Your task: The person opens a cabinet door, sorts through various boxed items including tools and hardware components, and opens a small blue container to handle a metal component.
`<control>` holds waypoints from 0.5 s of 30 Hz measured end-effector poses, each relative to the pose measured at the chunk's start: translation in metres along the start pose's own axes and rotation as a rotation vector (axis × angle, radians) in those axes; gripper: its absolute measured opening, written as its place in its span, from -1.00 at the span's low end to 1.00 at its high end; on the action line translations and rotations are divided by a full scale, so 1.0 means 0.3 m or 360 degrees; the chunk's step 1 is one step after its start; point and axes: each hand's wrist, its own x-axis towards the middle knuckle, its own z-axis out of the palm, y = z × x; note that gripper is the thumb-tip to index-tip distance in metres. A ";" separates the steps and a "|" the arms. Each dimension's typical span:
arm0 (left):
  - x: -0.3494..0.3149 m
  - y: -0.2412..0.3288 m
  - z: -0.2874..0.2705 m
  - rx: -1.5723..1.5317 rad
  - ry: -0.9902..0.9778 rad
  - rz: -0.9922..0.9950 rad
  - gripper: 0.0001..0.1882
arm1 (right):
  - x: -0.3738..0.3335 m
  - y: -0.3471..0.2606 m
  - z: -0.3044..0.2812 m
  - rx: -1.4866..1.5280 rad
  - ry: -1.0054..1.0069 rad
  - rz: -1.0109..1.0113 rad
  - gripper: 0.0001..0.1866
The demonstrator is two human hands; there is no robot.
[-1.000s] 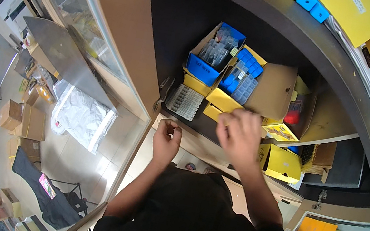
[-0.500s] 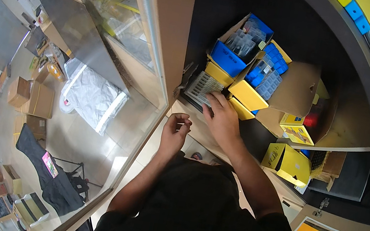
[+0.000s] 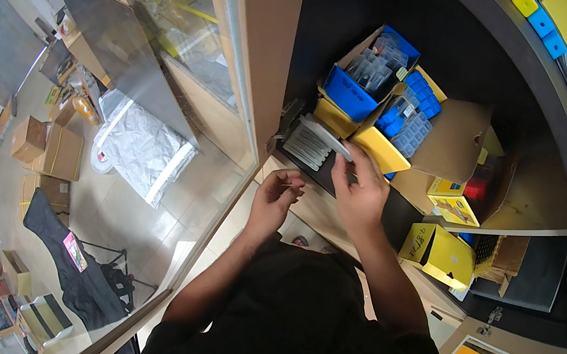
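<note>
A low case with rows of narrow compartments lies at the left end of the dark shelf, its surface partly covered by a raised lid. The clear greyish lid stands tilted above it, and my right hand pinches its near right edge between thumb and fingers. Closer to me, my left hand hovers just off the shelf edge, fingers curled and thumb pressed toward them. Anything inside that pinch is too small to make out.
Behind the case stand a blue box and a yellow box, both holding plastic organizers. An open cardboard box and a yellow carton sit farther right. A glass-paned door borders the cabinet on the left.
My right hand has gone from resting on the case to gripping its lid, which is now tilted up. My left hand has shifted slightly right, its fingers still curled.
</note>
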 end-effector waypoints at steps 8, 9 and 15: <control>-0.036 0.215 0.129 -0.0472 -0.0178 0.0106 -0.34 | -0.006 -0.076 -0.154 0.0880 -0.0071 0.0701 -0.67; -0.037 0.228 0.137 -0.0532 -0.0206 0.0084 -0.33 | -0.002 -0.081 -0.168 0.0891 -0.0095 0.0743 -0.67; -0.055 0.285 0.177 -0.0411 -0.0242 0.0230 -0.47 | 0.003 -0.083 -0.221 0.1079 -0.0076 0.0896 -0.65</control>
